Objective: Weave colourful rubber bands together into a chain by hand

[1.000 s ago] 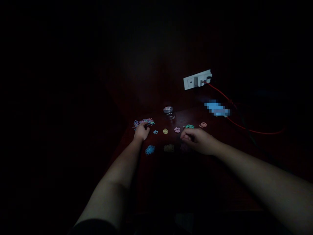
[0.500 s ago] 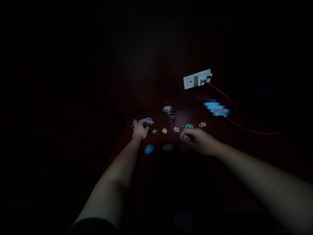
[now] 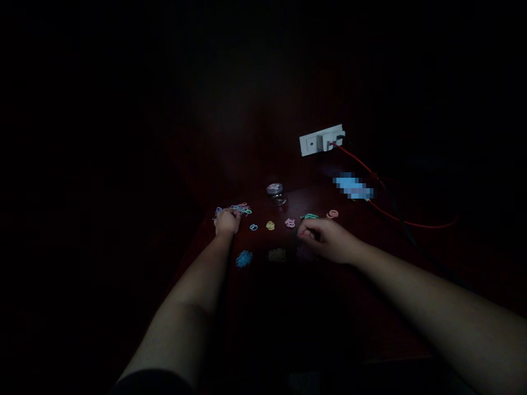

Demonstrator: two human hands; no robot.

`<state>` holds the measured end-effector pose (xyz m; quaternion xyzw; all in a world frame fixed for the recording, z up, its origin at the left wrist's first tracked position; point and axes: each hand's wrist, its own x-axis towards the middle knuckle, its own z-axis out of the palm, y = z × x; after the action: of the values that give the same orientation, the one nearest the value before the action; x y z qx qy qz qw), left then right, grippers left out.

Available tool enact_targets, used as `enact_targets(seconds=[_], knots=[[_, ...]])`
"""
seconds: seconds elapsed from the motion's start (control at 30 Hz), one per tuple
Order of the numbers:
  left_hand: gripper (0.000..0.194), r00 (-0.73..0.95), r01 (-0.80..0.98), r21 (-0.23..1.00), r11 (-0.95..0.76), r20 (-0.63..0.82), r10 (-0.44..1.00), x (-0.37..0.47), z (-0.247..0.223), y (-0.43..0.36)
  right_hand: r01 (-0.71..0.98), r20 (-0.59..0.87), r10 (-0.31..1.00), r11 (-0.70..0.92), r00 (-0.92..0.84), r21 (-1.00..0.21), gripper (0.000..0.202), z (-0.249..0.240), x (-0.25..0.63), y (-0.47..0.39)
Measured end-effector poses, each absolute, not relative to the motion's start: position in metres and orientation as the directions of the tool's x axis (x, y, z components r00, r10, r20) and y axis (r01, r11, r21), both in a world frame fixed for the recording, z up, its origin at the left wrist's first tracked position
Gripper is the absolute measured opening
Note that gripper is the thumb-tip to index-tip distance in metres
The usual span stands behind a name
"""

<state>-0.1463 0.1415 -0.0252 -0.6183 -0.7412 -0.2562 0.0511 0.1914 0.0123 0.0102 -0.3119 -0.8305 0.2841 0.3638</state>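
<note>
My left hand (image 3: 226,222) rests at the near edge of a mixed heap of coloured rubber bands (image 3: 244,208), fingers curled down against it; whatever they grip is hidden. My right hand (image 3: 325,237) hovers low over the table, thumb and fingers closed together, and I cannot make out what is between them. It partly covers green bands (image 3: 310,216) and a dark purplish pile (image 3: 305,252). Left of it lie small groups of pink bands (image 3: 290,223), yellow bands (image 3: 270,225) and blue bands (image 3: 253,227). Orange bands (image 3: 332,214) lie beyond it.
Nearer to me are a larger blue pile (image 3: 244,259) and a dim yellowish pile (image 3: 277,255). A clear lidded jar (image 3: 275,195) stands behind. At right, a red cable (image 3: 358,156) runs from a wall socket (image 3: 312,144) past a blurred bright object (image 3: 353,186). The surroundings are very dark.
The whole view has shifted slightly, so things sit a little lower and further left. My left hand's fingers look more curled at the heap. The right hand keeps its closed shape.
</note>
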Motion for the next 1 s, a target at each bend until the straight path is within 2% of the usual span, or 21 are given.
enact_targets(seconds=[0.3,0.53,0.7,0.8,0.9,1.0], knots=[[0.036,-0.236,0.922,0.38,0.077,0.391,0.89,-0.152,-0.028,0.147,0.309,0.439,0.724,0.649,-0.532,-0.695,0.009,0.01,0.192,0.013],[0.026,-0.236,0.877,0.481,-0.014,0.456,0.858,-0.152,-0.029,0.139,0.306,0.443,0.732,0.642,-0.518,-0.702,0.009,0.008,0.19,0.014],[0.023,-0.251,0.836,0.537,-0.113,0.558,0.791,-0.147,-0.023,0.119,0.3,0.468,0.724,0.658,-0.507,-0.691,0.008,0.009,0.189,0.014],[0.025,-0.331,0.793,0.585,-0.172,0.649,0.685,-0.146,-0.015,0.099,0.307,0.481,0.712,0.674,-0.511,-0.672,0.008,0.01,0.189,0.014],[0.02,-0.384,0.714,0.623,-0.319,0.729,0.566,-0.135,0.001,0.075,0.327,0.483,0.705,0.686,-0.52,-0.65,0.007,0.011,0.189,0.014],[0.014,-0.346,0.635,0.633,-0.442,0.745,0.57,-0.1,0.021,0.049,0.344,0.479,0.712,0.682,-0.513,-0.645,0.009,0.011,0.188,0.013]])
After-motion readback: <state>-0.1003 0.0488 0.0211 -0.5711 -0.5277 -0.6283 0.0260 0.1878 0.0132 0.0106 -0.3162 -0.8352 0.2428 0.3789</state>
